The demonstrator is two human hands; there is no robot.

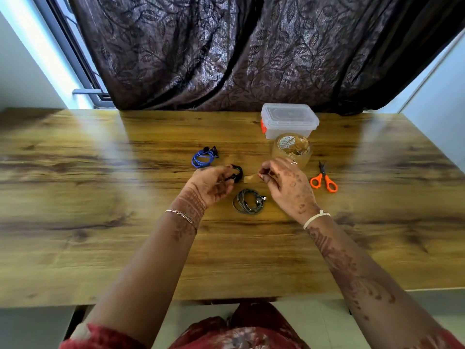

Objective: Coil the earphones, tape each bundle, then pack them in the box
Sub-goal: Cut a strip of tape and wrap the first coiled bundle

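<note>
Okay: black coil in left hand, tape strip in right

Quickly, the room: brown wood-grain table (100, 222), dark leaf-pattern curtain (251, 46) hanging behind its far edge, window frame (83, 71) at far left, pale wall (440, 96) at right.

From my feed, the left hand (211, 183) has its fingers curled round the black earphones (236, 172), a small coil held up on edge above the table middle. The right hand (286, 185) pinches a strip of tape (250, 178) between thumb and fingertips, other fingers loosely bent. The strip's long axis runs left-right, its left end at the black coil; whether it touches, I can't tell.

The blue earphones (202, 158) lie flat, coiled, just beyond the left hand, buds at the far right of the loop. The grey earphones (247, 200) lie flat between the two wrists, buds on the right side.

The tape roll (292, 149) sits just behind the right hand. The clear box (289, 119) is behind the roll, lid on, orange latch on its left side. Orange scissors (323, 181) lie right of the right hand, tips pointing away from me.

Print shows inside the roll's core; too small to read.
</note>
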